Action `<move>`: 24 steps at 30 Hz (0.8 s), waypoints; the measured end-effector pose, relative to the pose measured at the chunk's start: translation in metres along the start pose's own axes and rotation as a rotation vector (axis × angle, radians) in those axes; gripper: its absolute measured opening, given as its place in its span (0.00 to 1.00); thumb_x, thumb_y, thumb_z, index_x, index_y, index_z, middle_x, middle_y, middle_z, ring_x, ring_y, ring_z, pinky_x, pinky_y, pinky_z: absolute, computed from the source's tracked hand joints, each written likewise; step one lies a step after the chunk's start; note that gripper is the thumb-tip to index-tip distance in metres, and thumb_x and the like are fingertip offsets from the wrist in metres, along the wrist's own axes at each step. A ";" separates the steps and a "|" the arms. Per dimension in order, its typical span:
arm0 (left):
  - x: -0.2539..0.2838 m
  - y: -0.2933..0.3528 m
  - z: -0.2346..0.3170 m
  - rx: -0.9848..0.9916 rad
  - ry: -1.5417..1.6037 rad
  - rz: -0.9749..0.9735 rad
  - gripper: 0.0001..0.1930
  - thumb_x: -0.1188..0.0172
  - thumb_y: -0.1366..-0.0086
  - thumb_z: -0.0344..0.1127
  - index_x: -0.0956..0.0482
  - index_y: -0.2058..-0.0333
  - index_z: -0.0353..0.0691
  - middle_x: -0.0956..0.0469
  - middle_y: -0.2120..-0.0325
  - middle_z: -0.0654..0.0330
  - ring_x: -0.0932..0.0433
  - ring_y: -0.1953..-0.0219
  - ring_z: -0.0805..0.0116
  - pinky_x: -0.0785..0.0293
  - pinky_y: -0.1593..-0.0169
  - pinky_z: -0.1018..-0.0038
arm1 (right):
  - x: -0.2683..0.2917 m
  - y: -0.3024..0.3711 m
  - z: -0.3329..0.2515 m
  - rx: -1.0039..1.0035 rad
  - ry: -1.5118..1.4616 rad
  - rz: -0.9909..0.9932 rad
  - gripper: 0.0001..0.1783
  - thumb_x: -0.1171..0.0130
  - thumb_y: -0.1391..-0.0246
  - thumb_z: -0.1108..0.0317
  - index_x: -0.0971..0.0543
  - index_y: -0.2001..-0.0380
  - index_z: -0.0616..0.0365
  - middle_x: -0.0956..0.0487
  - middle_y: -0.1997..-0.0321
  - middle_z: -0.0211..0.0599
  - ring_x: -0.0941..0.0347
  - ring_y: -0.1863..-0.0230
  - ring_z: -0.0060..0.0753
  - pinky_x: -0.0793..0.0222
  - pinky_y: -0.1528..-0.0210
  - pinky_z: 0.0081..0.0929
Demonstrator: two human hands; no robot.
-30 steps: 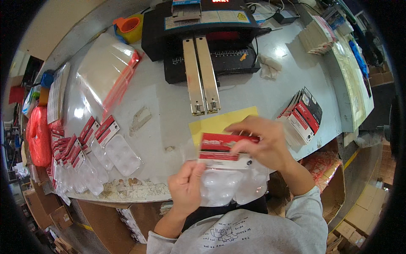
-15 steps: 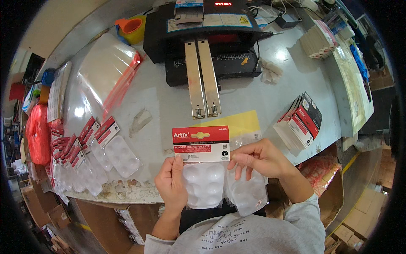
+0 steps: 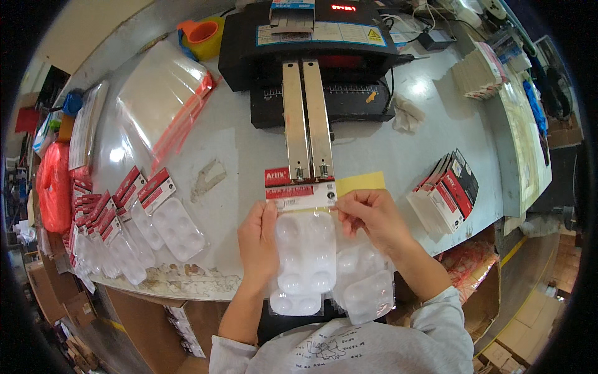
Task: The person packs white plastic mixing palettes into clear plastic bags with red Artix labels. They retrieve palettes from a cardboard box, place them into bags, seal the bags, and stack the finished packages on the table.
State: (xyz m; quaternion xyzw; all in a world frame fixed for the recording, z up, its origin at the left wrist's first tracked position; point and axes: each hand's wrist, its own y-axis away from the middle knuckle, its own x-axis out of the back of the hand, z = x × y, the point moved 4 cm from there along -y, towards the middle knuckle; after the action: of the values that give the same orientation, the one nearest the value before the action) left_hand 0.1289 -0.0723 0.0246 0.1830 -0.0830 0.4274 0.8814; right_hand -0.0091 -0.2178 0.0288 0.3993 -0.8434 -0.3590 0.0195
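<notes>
A white plastic paint palette hangs in a clear bag below a red and white header card. My left hand pinches the card's left edge, and my right hand pinches its right edge. The card's upper part lies beneath the front ends of two metal bars, which hide some of it. These bars stick out from a black machine. More bagged white palettes lie just below my right hand, and another bagged palette shows under the held one.
Several carded palettes lie in an overlapping row at the left. Behind them are clear plastic bags with red edges. A stack of header cards stands at the right, near a yellow sheet. An orange and yellow container sits at the back.
Both hands have moved the carded palette forward, so the top of its card has gone under the metal bars. The lower bagged palette has come into sight beneath it.
</notes>
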 end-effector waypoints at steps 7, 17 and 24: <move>-0.015 -0.030 -0.009 -0.029 0.181 -0.017 0.14 0.54 0.32 0.35 0.30 0.74 0.33 0.31 0.81 0.65 0.38 0.75 0.81 0.36 0.68 0.81 | 0.004 -0.030 0.001 0.086 -0.088 0.070 0.09 0.44 0.47 0.69 0.22 0.72 0.66 0.25 0.78 0.33 0.29 0.82 0.21 0.34 0.80 0.17; -0.012 -0.024 0.000 -0.059 0.082 -0.009 0.16 0.55 0.31 0.37 0.35 0.76 0.34 0.35 0.82 0.65 0.40 0.76 0.79 0.37 0.68 0.81 | 0.007 -0.027 -0.004 0.154 -0.066 0.023 0.08 0.42 0.48 0.69 0.22 0.74 0.64 0.24 0.79 0.32 0.30 0.84 0.20 0.35 0.82 0.17; -0.014 -0.028 -0.006 -0.038 0.090 -0.023 0.16 0.54 0.31 0.37 0.35 0.76 0.33 0.35 0.83 0.65 0.40 0.76 0.78 0.36 0.68 0.80 | 0.007 -0.029 0.000 0.163 -0.068 0.037 0.08 0.42 0.48 0.69 0.22 0.74 0.64 0.24 0.80 0.32 0.31 0.84 0.20 0.35 0.82 0.17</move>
State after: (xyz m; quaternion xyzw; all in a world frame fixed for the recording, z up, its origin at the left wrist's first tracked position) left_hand 0.1421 -0.0958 0.0079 0.1480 -0.0494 0.4233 0.8924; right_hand 0.0056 -0.2343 0.0087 0.3713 -0.8773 -0.3022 -0.0352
